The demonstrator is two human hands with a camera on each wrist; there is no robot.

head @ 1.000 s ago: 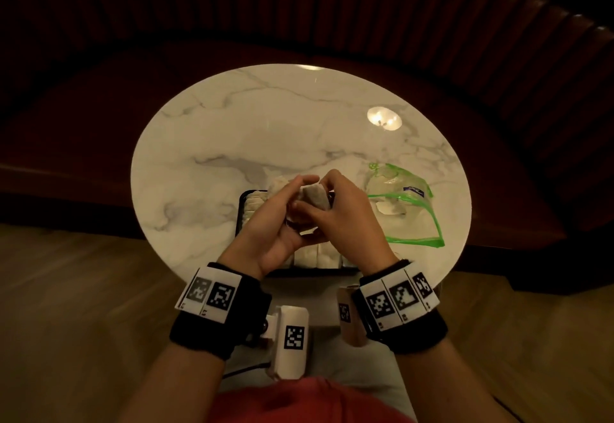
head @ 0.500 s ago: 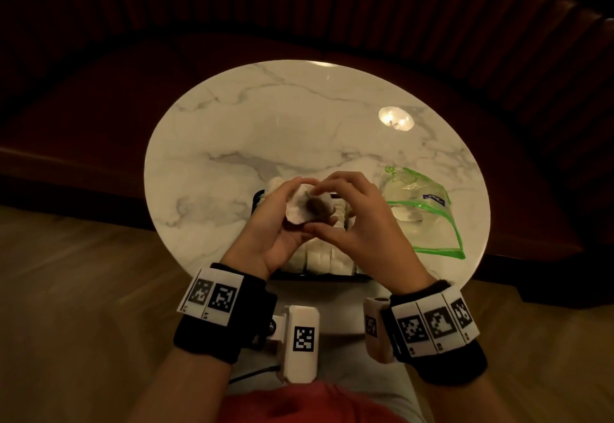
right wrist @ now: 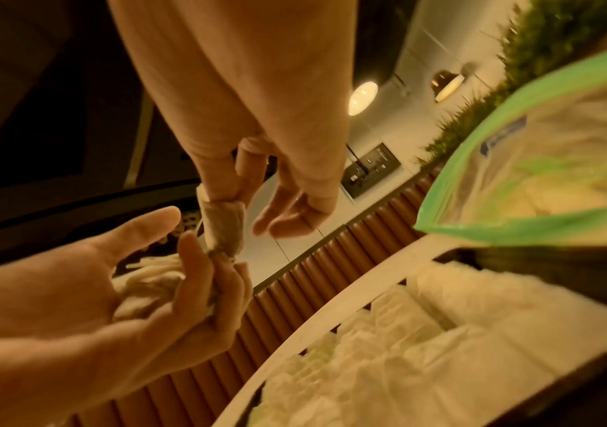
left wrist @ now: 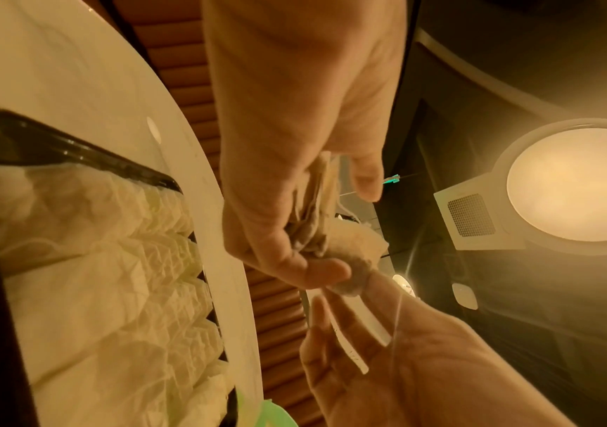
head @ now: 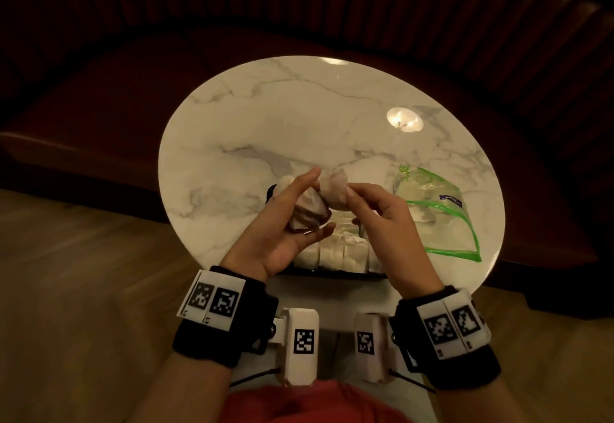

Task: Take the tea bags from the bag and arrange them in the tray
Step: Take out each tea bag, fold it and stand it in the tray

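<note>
My left hand [head: 300, 205] holds a small bunch of pale tea bags [head: 309, 213] in its curled fingers, just above the black tray [head: 335, 274]. My right hand [head: 350, 193] pinches a single tea bag [head: 334, 188] by its top edge between thumb and forefinger, touching the bunch. In the right wrist view that tea bag [right wrist: 225, 228] hangs from the fingertips [right wrist: 221, 190] over my left palm. The tray holds rows of white tea bags [left wrist: 111, 274]. The clear zip bag [head: 438, 216] with a green edge lies to the tray's right, with tea bags inside.
The round marble table [head: 265, 123] carries tray and bag near its front edge; its far half is bare with a lamp reflection [head: 404, 119]. A dark red curved bench [head: 99, 97] wraps behind the table. Wooden floor lies to the left.
My hands have drawn apart. The right hand has pulled one tea bag up and to the right out of the bunch, and the left fingers have loosened around the rest.
</note>
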